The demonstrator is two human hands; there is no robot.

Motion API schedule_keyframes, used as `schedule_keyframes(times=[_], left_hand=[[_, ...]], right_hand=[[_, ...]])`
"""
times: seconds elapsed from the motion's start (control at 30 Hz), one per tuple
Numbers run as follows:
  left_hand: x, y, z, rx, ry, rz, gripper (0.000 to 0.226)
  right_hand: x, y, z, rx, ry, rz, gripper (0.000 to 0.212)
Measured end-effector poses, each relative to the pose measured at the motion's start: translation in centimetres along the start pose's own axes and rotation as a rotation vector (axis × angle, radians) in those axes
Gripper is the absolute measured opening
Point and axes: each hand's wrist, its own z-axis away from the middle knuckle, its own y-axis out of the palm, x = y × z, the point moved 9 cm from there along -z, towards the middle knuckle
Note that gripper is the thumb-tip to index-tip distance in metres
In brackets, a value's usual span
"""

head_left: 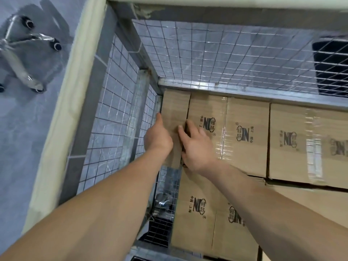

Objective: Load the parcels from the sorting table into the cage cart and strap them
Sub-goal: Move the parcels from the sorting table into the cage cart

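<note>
Corner slot of the cage cart (pixel 226 53) is where the narrow parcel (pixel 175 106) sits, stood on edge against the mesh. My guess is the gap's too slim to lay it flat. Left hand (pixel 158 136) clamps its left edge, fingers tucked down the side out of sight. Right hand (pixel 195 146) hooks its fingertips over the right edge, right beside the printed parcels (pixel 244 136). Cart's got a row of those along the back wall and more underneath — no strap in view yet.
</note>
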Motion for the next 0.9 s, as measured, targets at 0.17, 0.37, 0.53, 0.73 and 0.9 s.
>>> schedule_keyframes(times=[0.17, 0.37, 0.53, 0.73, 0.9], left_hand=[[-1.1, -1.4, 2.3, -0.018, 0.077, -0.056, 0.074], [-5.3, -5.7, 9.3, -0.046, 0.276, -0.110, 0.064], [-9.9, -12.1, 17.6, -0.081, 0.503, -0.257, 0.062], [-18.2, -21.5, 29.4, -0.149, 0.760, -0.328, 0.067], [-26.8, -28.7, 40.9, -0.267, 1.095, -0.338, 0.070]], right_hand=[[-0.3, -1.2, 1.4, 0.162, 0.024, -0.116, 0.095], [-2.4, -8.5, 7.4, 0.040, 0.117, -0.283, 0.077], [-2.4, -18.6, 15.3, -0.202, 0.196, -0.301, 0.061], [-0.6, -32.8, 26.3, -0.508, 0.206, -0.231, 0.063], [1.0, -43.5, 36.5, -0.785, 0.264, -0.138, 0.065]])
